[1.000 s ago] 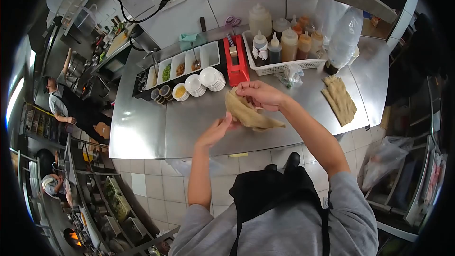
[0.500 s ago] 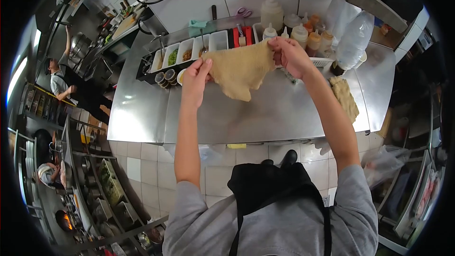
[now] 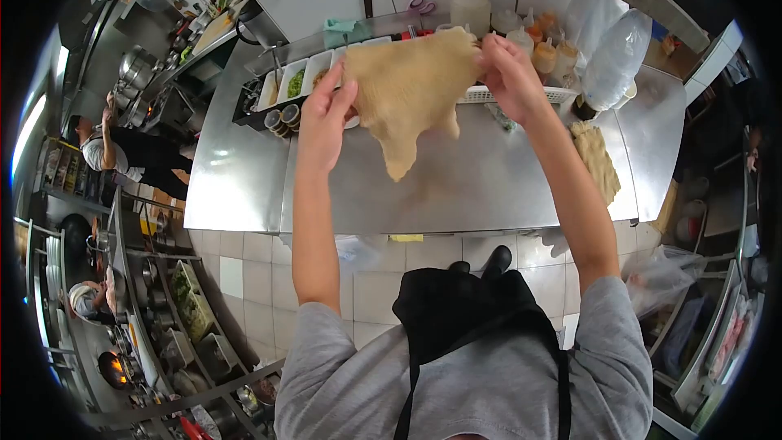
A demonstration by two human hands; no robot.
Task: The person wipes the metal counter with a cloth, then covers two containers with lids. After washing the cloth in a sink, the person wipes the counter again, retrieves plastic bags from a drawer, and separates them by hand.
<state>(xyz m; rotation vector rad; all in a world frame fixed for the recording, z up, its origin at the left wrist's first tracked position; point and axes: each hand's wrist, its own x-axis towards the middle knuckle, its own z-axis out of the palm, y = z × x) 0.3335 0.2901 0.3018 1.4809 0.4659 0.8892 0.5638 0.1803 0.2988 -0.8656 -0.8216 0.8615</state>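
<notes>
I hold a tan cloth (image 3: 407,94) spread out in the air above the steel counter (image 3: 456,187). My left hand (image 3: 326,118) pinches its left edge and my right hand (image 3: 509,73) pinches its upper right corner. The cloth hangs down to a point and hides part of the condiment trays (image 3: 305,85) and the white basket of sauce bottles (image 3: 538,61) behind it. A second folded tan cloth (image 3: 596,159) lies on the counter to the right of my right arm.
Small stacked cups (image 3: 285,118) stand by the trays. A clear plastic bag (image 3: 611,57) sits at the back right. Another person (image 3: 122,151) works at a stove area on the left, and a shelf of food containers (image 3: 191,326) runs below left.
The cloth went from bunched low over the counter to lifted and spread wide between both hands, which have risen and moved apart toward the back of the counter.
</notes>
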